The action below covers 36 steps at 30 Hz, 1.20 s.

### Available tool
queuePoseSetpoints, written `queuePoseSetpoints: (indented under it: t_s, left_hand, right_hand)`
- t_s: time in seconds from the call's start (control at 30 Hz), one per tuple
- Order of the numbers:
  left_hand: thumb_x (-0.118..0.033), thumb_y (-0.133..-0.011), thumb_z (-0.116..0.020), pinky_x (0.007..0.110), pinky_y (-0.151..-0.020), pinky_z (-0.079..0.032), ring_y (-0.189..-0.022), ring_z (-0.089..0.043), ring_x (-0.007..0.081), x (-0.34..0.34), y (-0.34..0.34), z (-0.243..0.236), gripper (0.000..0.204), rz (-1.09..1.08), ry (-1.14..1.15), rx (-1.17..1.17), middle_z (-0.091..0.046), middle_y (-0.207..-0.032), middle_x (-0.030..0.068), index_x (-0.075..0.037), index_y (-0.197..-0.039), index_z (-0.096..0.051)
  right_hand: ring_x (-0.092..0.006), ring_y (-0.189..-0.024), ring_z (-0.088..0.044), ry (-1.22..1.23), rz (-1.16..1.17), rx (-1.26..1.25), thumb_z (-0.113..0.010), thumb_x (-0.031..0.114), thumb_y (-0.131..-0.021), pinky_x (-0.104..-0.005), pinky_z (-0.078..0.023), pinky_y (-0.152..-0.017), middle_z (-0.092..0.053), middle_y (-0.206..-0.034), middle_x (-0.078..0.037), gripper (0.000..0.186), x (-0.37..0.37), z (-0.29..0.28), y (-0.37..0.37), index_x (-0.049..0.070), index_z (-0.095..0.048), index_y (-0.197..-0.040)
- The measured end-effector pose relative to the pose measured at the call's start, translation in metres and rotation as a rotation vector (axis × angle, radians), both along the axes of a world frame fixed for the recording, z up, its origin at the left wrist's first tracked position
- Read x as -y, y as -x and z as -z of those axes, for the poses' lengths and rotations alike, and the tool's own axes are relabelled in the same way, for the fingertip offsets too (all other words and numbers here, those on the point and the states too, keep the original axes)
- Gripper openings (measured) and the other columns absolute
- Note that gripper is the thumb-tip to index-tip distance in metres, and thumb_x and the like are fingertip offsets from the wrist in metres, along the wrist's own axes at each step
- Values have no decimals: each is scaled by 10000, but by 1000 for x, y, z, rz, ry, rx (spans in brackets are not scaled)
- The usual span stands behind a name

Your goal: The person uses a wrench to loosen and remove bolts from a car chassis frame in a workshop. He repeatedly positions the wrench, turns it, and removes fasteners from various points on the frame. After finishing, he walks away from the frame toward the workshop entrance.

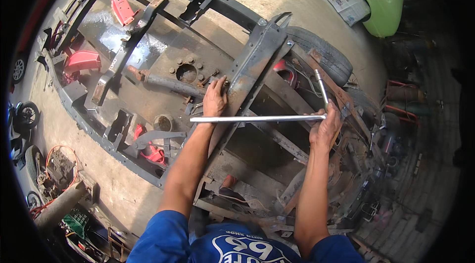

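My right hand (324, 124) is closed on a silver long-handled socket wrench (260, 118); its bar reaches left across my left forearm, and a socket extension (320, 84) angles up and away from the grip. My left hand (215, 97) rests with curled fingers on small metal parts at the left side of a dark steel crossmember (250, 60), beside a grey tube (173, 83). What its fingertips hold is too small to make out. Left of it is a round flange (185, 70) with bolts around a hole.
A dark vehicle frame (74, 92) holds red brackets (81, 60). A tire (331, 57) lies beyond it. A green car body (383, 10) stands at upper right, motorbikes (27, 114) at left, an axle with orange hose (64, 198) at lower left, red-framed equipment (401, 99) at right.
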<state>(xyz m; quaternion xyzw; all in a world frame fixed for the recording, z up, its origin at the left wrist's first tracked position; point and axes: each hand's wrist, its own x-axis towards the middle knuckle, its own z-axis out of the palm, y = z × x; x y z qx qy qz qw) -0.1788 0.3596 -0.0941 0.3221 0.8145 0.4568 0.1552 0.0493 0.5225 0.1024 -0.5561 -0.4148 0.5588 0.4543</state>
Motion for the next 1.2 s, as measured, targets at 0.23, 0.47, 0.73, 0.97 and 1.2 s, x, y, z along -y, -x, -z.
queuePoseSetpoints:
  t_s: [0.23, 0.47, 0.73, 0.97, 1.2]
  left_hand:
    - [-160, -903, -587, 479, -855, -522, -1015, -638, 415, -27, 40, -3, 172, 260, 193, -88, -635, -1129, 205, -74, -1014, -686]
    - [-179, -910, -595, 488, -873, -514, -1040, -627, 413, -20, 39, -12, 190, 286, 274, -99, -644, -1127, 217, -54, -1025, -678]
    - [-162, -909, -551, 498, -823, -537, -950, -661, 405, -34, 49, -3, 176, 391, 306, -278, -638, -1063, 192, -99, -1002, -686]
    - [-184, -931, -622, 496, -769, -523, -927, -657, 416, -26, 60, -25, 159, 240, 122, -161, -637, -1015, 215, -49, -1007, -657]
    - [-145, -964, -674, 331, -849, -567, -893, -692, 190, 109, 30, -85, 302, -175, -224, 935, -682, -974, 99, 38, -1186, -583]
  right_hand:
    - [-141, -587, -546, -148, 334, -64, -587, 291, -966, -395, -562, -554, -493, -673, 8, 315, 17, -83, -146, 122, -604, -1232]
    - [-89, -506, -492, -265, 232, 14, -525, 176, -1021, -272, -451, -417, -464, -639, 25, 221, 70, -135, -229, 90, -615, -1204]
    - [-56, -503, -468, -39, -99, 308, -541, 40, -973, -241, -446, -431, -485, -685, -1, 152, 167, -122, -221, 23, -556, -1124]
    - [-42, -523, -480, 59, -381, 394, -600, 30, -951, -222, -397, -455, -550, -723, -27, 153, 212, -109, -198, 8, -568, -1099]
    - [-117, -732, -546, 7, -456, 554, -660, 69, -908, -283, -458, -665, -627, -838, -60, 196, 221, -90, -197, -23, -627, -1078]
